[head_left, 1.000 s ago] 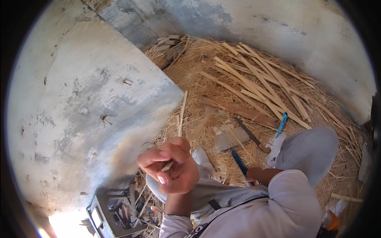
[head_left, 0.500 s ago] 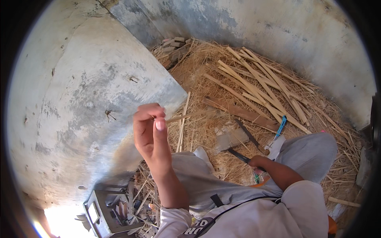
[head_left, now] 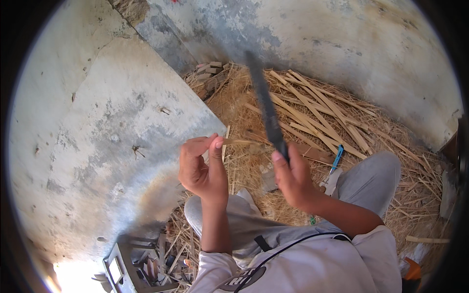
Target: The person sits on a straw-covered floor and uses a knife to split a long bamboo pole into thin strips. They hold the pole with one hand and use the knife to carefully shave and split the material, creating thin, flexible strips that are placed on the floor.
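Note:
My left hand [head_left: 200, 168] is raised in front of me, thumb and fingers pinched on the end of a thin, pale bamboo or wood strip [head_left: 239, 142]. The strip runs rightward toward my right hand [head_left: 297, 179]. That hand is wrapped round the lower end of a long, dark-bladed knife [head_left: 266, 105], its blade slanting up and away, slightly blurred. Where the strip's far end meets the knife, I cannot tell whether they touch. A blue utility knife [head_left: 337, 157] lies beyond my right knee.
Long split strips [head_left: 317, 110] are heaped on shavings [head_left: 239, 168] along the far wall. A brown board [head_left: 315, 154] lies partly behind my right hand. Small blocks [head_left: 210, 71] sit in the far corner. The whitewashed wall [head_left: 127, 102] is close on my left; a scrap-filled frame [head_left: 119, 278] stands lower left.
My right hand has risen from beside my right knee, lifting the dark knife up near the strip. My left hand has shifted slightly right, still pinching the strip.

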Motion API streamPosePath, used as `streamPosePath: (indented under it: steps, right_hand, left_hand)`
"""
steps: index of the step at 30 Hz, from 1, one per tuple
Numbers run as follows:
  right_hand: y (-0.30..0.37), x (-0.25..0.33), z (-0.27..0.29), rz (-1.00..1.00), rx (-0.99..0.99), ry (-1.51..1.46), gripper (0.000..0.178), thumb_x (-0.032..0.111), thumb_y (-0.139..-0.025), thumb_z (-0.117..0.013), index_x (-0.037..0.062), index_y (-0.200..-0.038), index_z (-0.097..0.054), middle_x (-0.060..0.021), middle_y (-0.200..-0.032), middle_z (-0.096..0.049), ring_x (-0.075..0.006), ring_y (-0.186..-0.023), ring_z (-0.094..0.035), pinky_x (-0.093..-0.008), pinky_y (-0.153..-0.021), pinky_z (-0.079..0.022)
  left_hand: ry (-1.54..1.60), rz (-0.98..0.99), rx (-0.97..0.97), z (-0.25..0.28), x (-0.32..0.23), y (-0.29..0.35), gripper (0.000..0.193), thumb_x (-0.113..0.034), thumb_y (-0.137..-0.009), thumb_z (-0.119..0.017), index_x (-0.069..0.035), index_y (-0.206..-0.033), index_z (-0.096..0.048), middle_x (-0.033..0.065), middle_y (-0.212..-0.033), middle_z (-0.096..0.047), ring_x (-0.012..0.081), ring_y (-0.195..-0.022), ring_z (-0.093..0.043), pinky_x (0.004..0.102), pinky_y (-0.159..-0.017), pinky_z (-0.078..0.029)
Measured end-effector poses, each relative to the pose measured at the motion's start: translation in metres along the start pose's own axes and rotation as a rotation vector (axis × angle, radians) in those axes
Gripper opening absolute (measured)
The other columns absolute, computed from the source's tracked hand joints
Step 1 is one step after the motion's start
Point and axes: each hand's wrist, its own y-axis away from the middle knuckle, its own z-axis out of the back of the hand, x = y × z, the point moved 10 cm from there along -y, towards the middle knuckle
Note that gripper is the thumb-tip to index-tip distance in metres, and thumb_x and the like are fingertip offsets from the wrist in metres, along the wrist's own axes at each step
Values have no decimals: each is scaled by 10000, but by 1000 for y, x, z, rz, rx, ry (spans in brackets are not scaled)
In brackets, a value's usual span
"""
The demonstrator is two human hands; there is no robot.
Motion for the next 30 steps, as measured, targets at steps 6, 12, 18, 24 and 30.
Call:
streamPosePath:
  steps: [6, 12, 18, 24, 30]
  right_hand:
    - [10, 20, -20, 104, 170, 203, 236, 215, -1041, -532, 7, -965, -452, -90, -610, -525, -169, -514, -514, -376, -502, -395]
    - [13, 46, -10, 281, 6, 250, 227, 177, -1020, -552, -23, -966, -459, -177, -637, -569, -291, -541, -607, -412, -506, -424]
    - [9, 43, -26, 48, 253, 394, 216, 152, -1006, -555, -31, -1002, -442, -234, -678, -603, -392, -601, -652, -466, -512, -441]
    - [17, 81, -13, 261, 38, 295, 246, 191, -1008, -553, -34, -1013, -454, -225, -708, -610, -375, -611, -642, -449, -544, -455]
    - [6, 31, -28, -108, 305, 317, 242, 208, -1015, -523, -27, -982, -472, -179, -649, -561, -257, -549, -571, -419, -545, -439]
  left_hand:
    - [-92, -67, -27, -6, -9, 1, 78, 55, -863, -740, 35, -910, -681, 111, -885, -689, 169, -794, -643, 271, -721, -508]
    - [-131, -126, -41, -9, -15, -3, 60, 41, -871, -742, 27, -885, -686, 107, -849, -703, 149, -775, -639, 259, -718, -496]
    - [-108, -62, -51, -4, -8, -5, 52, 16, -887, -740, 16, -878, -689, 94, -841, -709, 116, -761, -626, 236, -713, -480]
    - [-101, -73, -41, -5, -12, -5, 62, 36, -851, -761, 15, -886, -714, 100, -842, -727, 153, -769, -670, 256, -725, -512]
    - [-85, -13, -27, -3, -4, -6, 82, 49, -829, -771, 18, -888, -724, 117, -860, -739, 176, -767, -690, 274, -737, -530]
